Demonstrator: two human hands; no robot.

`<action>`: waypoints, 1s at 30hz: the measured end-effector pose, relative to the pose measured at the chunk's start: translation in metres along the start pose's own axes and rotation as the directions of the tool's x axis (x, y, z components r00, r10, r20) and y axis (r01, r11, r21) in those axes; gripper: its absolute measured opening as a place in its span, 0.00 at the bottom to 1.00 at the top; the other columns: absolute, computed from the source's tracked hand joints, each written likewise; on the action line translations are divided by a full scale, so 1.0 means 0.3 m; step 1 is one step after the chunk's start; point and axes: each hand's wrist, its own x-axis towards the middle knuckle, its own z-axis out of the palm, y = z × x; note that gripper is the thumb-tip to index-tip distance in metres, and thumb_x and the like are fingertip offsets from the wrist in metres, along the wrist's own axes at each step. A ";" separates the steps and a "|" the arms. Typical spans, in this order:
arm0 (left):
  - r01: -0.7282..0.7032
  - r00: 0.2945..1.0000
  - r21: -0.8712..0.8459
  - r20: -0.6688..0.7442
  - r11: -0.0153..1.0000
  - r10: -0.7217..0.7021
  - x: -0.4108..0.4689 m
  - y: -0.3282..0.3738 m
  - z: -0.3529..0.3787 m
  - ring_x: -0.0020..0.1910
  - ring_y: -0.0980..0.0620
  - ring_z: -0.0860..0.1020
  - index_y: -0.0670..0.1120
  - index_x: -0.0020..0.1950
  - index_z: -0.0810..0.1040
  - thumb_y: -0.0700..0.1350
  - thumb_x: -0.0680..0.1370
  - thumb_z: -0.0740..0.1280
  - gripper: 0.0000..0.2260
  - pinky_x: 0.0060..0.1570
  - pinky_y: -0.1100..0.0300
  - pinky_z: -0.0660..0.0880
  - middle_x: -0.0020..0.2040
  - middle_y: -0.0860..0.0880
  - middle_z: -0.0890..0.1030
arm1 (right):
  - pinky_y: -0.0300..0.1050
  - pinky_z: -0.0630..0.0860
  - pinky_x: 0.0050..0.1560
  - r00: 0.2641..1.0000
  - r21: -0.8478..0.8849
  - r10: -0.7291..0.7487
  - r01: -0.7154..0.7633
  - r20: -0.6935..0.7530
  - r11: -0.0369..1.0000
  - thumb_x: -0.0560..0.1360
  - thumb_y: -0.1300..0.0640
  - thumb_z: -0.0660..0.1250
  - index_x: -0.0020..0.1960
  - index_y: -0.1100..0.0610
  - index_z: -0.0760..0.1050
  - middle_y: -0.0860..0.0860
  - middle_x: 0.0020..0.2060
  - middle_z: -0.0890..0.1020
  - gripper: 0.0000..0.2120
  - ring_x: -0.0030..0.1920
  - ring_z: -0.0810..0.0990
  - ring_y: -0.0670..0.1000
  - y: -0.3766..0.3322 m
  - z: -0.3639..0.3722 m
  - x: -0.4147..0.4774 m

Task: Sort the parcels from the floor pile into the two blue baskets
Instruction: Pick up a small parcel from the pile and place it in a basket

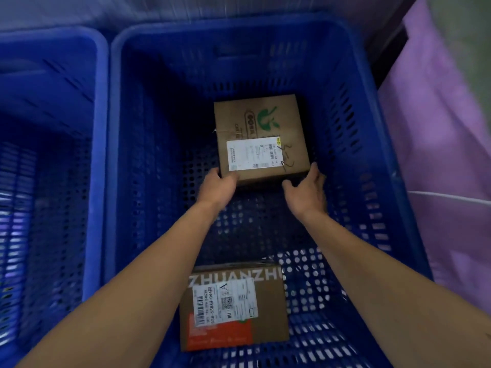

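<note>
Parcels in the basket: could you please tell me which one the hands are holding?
The far parcel with the green logo: left hand and right hand grip its near corners. The near parcel, with the orange patch, is in neither hand.

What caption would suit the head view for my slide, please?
Left hand and right hand grip the near corners of a green-logo parcel in the right blue basket, beyond an orange-printed parcel.

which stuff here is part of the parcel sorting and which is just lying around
Part of the job:
green-logo box, gripped by left hand and right hand
ZHUANZHU box
right blue basket
left blue basket

Lying about:
purple cloth
</note>
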 end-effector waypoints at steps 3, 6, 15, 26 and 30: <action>0.015 0.999 -0.078 0.052 0.997 -0.010 -0.020 -0.030 0.034 0.64 0.52 0.73 0.48 0.76 0.67 0.53 0.81 0.66 0.25 0.61 0.60 0.67 0.69 0.52 0.74 | 0.55 0.69 0.66 0.998 -0.059 -0.057 0.056 -0.003 0.997 0.80 0.47 0.64 0.82 0.55 0.47 0.54 0.79 0.58 0.38 0.73 0.67 0.60 0.001 -0.003 0.027; 0.035 0.997 -0.108 0.077 0.994 -0.027 -0.039 -0.040 0.036 0.67 0.51 0.72 0.49 0.77 0.65 0.51 0.81 0.65 0.25 0.62 0.60 0.66 0.70 0.51 0.74 | 0.53 0.72 0.56 0.995 -0.115 -0.091 0.087 -0.036 0.990 0.79 0.47 0.65 0.77 0.57 0.56 0.56 0.72 0.68 0.33 0.66 0.72 0.60 -0.010 -0.011 0.036; 0.156 0.958 0.109 0.224 0.982 -0.177 -0.186 -0.039 -0.026 0.42 0.52 0.71 0.40 0.53 0.77 0.45 0.75 0.65 0.11 0.41 0.58 0.67 0.48 0.44 0.77 | 0.49 0.68 0.45 0.998 -0.090 -0.037 0.033 -0.043 0.995 0.79 0.44 0.64 0.74 0.61 0.58 0.58 0.67 0.67 0.32 0.59 0.75 0.62 -0.032 -0.003 -0.006; 0.039 0.818 0.360 0.525 0.932 -0.237 -0.301 -0.110 0.021 0.55 0.51 0.78 0.49 0.51 0.83 0.41 0.72 0.65 0.11 0.59 0.55 0.74 0.53 0.51 0.82 | 0.57 0.72 0.65 0.957 -0.216 -0.216 0.256 0.192 0.942 0.79 0.55 0.65 0.81 0.52 0.48 0.56 0.75 0.59 0.37 0.69 0.69 0.61 -0.121 -0.005 0.055; 0.013 0.875 0.295 0.460 0.955 -0.154 -0.259 -0.089 -0.029 0.50 0.49 0.84 0.43 0.56 0.83 0.48 0.80 0.65 0.12 0.60 0.50 0.78 0.50 0.45 0.86 | 0.55 0.71 0.66 0.951 -0.193 -0.221 0.263 0.215 0.945 0.78 0.58 0.63 0.82 0.51 0.46 0.55 0.76 0.60 0.38 0.70 0.68 0.60 -0.149 0.032 0.026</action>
